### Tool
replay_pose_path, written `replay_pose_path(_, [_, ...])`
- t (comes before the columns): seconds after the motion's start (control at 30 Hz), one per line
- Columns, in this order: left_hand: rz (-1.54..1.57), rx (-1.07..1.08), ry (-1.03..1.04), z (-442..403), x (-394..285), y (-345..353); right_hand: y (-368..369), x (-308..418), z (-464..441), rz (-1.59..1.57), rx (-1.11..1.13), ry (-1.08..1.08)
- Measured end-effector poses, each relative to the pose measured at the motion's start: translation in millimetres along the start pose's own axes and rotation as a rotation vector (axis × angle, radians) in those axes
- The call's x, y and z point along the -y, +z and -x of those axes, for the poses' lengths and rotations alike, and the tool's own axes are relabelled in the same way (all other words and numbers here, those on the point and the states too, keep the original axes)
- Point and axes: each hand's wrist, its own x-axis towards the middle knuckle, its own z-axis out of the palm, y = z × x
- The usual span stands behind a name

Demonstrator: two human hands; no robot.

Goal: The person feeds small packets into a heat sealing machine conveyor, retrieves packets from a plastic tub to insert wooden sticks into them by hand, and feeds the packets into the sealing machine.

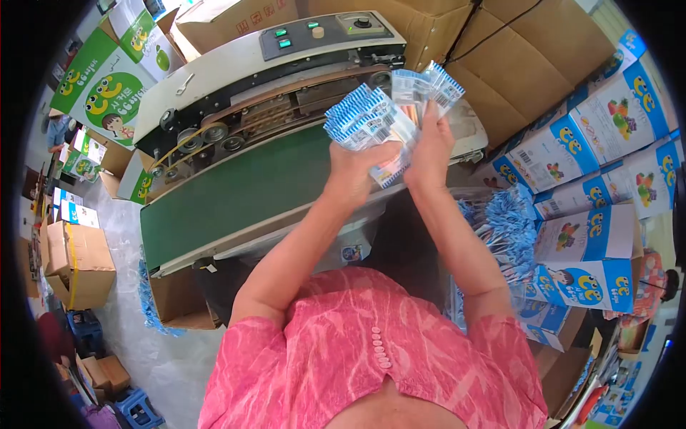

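My left hand (357, 168) is closed round a fanned stack of blue-and-white striped packets (368, 118), its thumb across their front. Close beside it, my right hand (431, 146) grips more of these packets (425, 87), which stick up above its fingers. The two bunches touch and overlap between my hands. Both hands are raised over the right part of a machine with a green conveyor belt (243, 200). Part of each palm is hidden by the packets.
Behind the belt stands the machine's control panel (321, 32). Blue-and-white cartons (600, 136) are stacked at the right, near a heap of blue packets (504, 225). A brown box (78, 264) and a blue stool (139, 407) are at the left. A person (57, 131) is at the far left.
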Motion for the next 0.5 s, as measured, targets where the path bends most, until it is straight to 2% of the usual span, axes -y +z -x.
replay_pose_path(0.1, [-0.023,0.061,0.005,-5.4,-11.3,-4.3,9.2,4.6,-4.0,0.014,-0.009,-0.313])
replay_pose_path(0.13, [-0.046,0.087,0.003,-5.5,-14.6,-5.4,6.7,5.2,-6.3,0.014,-0.016,-0.313])
replay_pose_path(0.23, [-0.130,0.087,-0.003,-3.0,-18.5,-8.2,-1.6,5.4,-13.8,0.252,0.186,-0.358])
replay_pose_path(0.4, [-0.265,0.116,-0.005,5.4,-18.9,-6.6,-10.6,11.4,-22.2,0.357,0.209,-0.442])
replay_pose_path(0.5, [-0.133,0.153,-0.030,13.5,-26.6,-6.3,-18.2,13.3,-31.8,0.277,0.098,-0.472])
